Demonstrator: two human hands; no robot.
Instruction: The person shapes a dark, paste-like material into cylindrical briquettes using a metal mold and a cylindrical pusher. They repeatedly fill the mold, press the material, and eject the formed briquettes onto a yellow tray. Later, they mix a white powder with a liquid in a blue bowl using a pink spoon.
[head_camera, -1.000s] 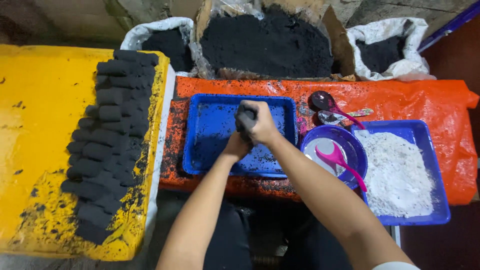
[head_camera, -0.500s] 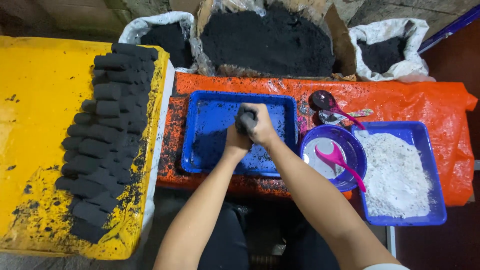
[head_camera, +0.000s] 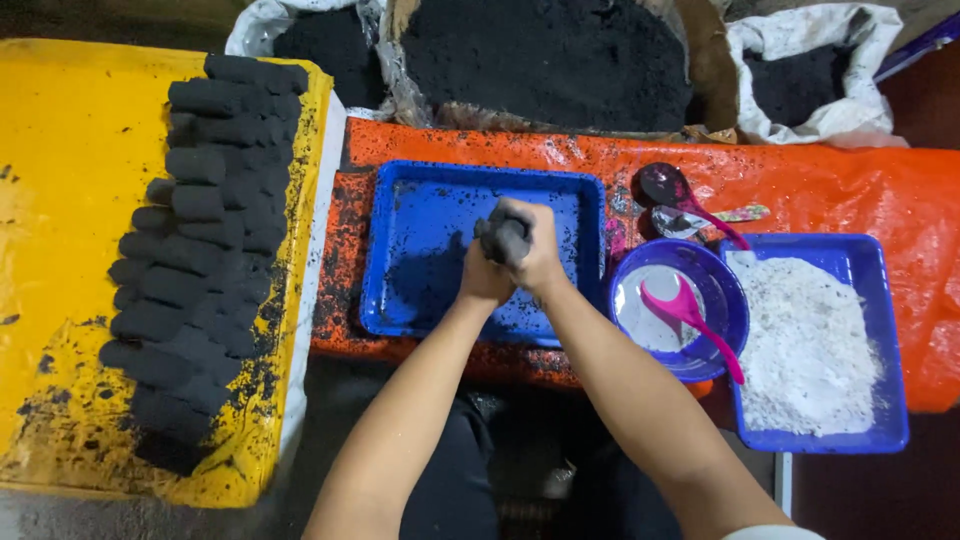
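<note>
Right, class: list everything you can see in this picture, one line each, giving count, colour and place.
Lump: one, black, squeezed between both hands over the empty tray.
Empty tray: one, blue, centre.
Powder tray: one, blue, holding white powder, right.
Bowl: one, purple, between trays.
Scoop: one, pink, in bowl.
Spoon: one, dark, behind bowl.
Logs: many, black, stacked on board.
Board: one, yellow, left.
Sheet: one, orange, under trays.
Sacks: three, black powder, back.
Left hand, right hand: clasped.

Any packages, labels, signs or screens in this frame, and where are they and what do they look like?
No labels, signs or screens.
Left sack: top left, white, open, black powder inside.
Middle sack: top centre, open, heaped with black powder.
Right sack: top right, white, open, black powder inside.
Both hands press a black lump over the blue tray.
</note>
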